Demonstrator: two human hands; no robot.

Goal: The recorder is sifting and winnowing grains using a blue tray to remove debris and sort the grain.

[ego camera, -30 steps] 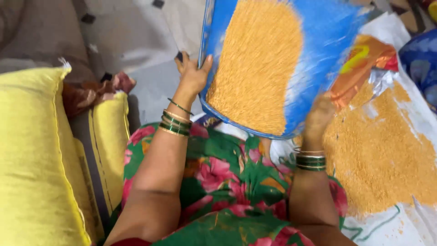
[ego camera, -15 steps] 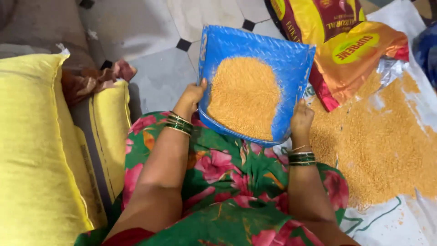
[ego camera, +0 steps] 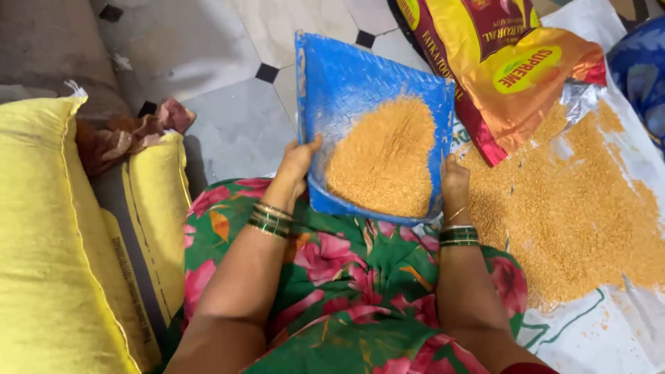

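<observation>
Blue tray [ego camera: 346, 76]: held over the lap, above a green floral dress [ego camera: 346, 291], with a heap of yellow grain [ego camera: 384, 159] at its near end. Left hand [ego camera: 296, 163]: fingers clamped on the tray's left edge. Right hand [ego camera: 454, 183]: fingers clamped on the right edge. Loose grain [ego camera: 575, 208] on a white sheet [ego camera: 589, 332], right. Packet [ego camera: 506, 62] beyond. Yellow sacks [ego camera: 41, 242], left.

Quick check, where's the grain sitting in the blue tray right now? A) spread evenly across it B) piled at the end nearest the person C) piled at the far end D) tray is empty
B: the yellow grain is heaped toward the near edge of the blue tray, between the left hand and right hand, while the far part shows bare blue.
</observation>
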